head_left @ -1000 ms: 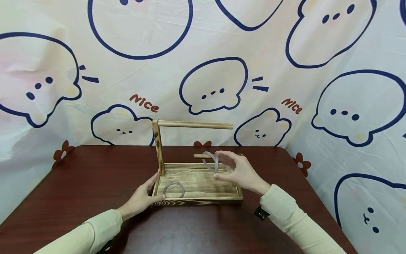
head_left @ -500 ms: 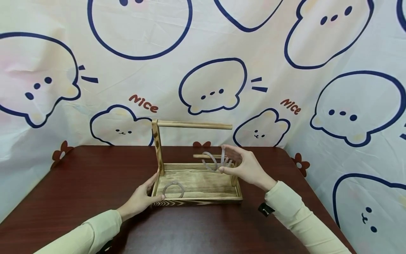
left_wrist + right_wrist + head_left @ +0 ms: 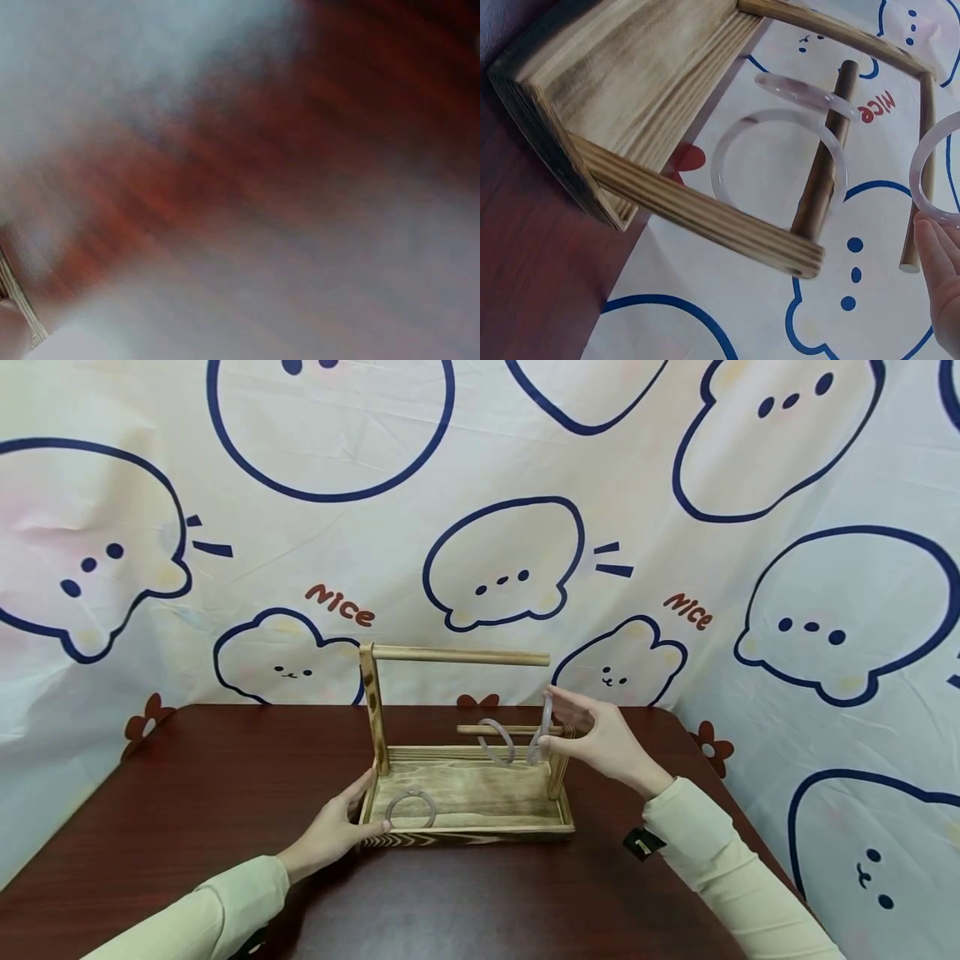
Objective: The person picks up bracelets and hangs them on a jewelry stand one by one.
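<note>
My right hand pinches a pale translucent bangle between thumb and fingertips, near the right end of a wooden rack's lower rod. In the right wrist view the held bangle is apart from the lower rod and overlaps the upper rod. Two similar bangles hang on the lower rod, one further left and one close to the short post. Another bangle leans at the front left of the rack's tray. My left hand holds the tray's left front corner, thumb on the front rim.
The upper rod runs right from the tall left post and its right end is free. The rack stands on a dark red-brown table. A cartoon-print cloth hangs behind. The left wrist view is mostly blurred.
The right hand has moved right and slightly up with its bangle, away from the left hanging bangle. The left hand and rack have stayed in place.
</note>
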A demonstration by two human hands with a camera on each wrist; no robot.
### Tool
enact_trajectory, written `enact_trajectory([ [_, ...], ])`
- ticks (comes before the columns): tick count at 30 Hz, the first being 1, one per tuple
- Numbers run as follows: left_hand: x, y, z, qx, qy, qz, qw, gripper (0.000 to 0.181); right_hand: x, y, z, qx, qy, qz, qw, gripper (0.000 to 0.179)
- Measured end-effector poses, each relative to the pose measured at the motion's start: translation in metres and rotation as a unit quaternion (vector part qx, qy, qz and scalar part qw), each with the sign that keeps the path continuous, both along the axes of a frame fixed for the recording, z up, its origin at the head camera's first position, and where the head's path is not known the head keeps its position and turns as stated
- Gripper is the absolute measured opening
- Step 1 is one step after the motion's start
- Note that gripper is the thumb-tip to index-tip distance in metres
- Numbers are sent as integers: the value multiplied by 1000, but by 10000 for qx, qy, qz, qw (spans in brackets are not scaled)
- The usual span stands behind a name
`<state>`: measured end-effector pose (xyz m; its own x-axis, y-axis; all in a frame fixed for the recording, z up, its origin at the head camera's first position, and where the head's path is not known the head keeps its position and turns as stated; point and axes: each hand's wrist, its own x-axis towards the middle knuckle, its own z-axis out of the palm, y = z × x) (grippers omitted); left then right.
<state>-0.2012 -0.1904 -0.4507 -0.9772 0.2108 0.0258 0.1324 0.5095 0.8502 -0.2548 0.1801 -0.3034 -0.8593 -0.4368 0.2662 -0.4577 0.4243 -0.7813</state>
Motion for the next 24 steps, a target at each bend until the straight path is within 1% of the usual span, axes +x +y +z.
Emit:
enact_trajectory([
  [5,1,0,0,2,38,28,10000,90,-6,4,5,10,-5,-41,10000,73],
  [9,0,0,1,8,-3,25,10000,90,-14,10,9,127,-29,-191,9997,74],
  [12,-1,0,0,-9,-14,8,10000,90,-21,15,11,111,-138,-232,9996,74],
  [16,-2,0,-1,-26,-28,23,10000,90,-30,20,16,-33,-308,-256,9992,75],
  [20,-2,0,-4,-17,-71,33,10000,91,-34,22,20,10,-325,-326,9989,78],
  [24,-2,0,-6,-7,-45,27,10000,91,-37,23,24,65,-310,-307,9990,79],
])
